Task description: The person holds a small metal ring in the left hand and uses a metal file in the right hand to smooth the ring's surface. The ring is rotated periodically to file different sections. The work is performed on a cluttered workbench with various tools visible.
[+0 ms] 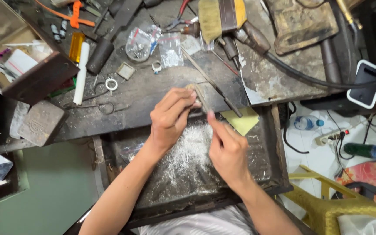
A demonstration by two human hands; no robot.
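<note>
A slim grey metal file (216, 89) (dull and worn) runs diagonally, far end up-left, near end down-right, above the drawer (270, 152) of pale filings. The left hand (170, 115) pinches a small piece, fingers closed; the right hand (227, 148) grips the file's near end.

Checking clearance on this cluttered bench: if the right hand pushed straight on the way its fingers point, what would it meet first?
Probably the left hand's fingers and the small piece they pinch; the right hand points up-left at them. Depth is unclear.
</note>
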